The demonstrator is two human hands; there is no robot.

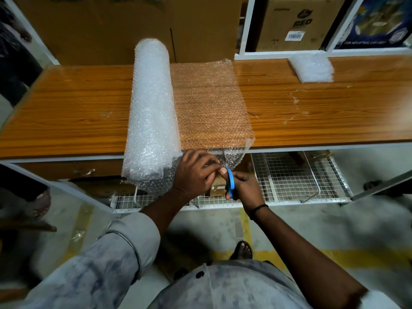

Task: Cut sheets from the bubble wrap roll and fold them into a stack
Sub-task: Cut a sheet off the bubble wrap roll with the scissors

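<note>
A thick bubble wrap roll (151, 112) lies across the wooden table (66, 112), its near end overhanging the front edge. An unrolled sheet (211, 103) spreads to the right of the roll. My left hand (196, 172) pinches the sheet's near edge where it hangs over the table front. My right hand (243, 188) grips blue-handled scissors (229, 179), whose blades point up into that hanging edge beside my left fingers. A stack of folded bubble wrap sheets (312, 68) sits at the table's far right.
Large cardboard boxes (124, 25) stand behind the table, and a white shelf (247, 25) holds another box. A white wire rack (289, 177) sits under the table. Another person's leg and foot (33, 197) are at the left. Yellow floor lines (334, 257) run below.
</note>
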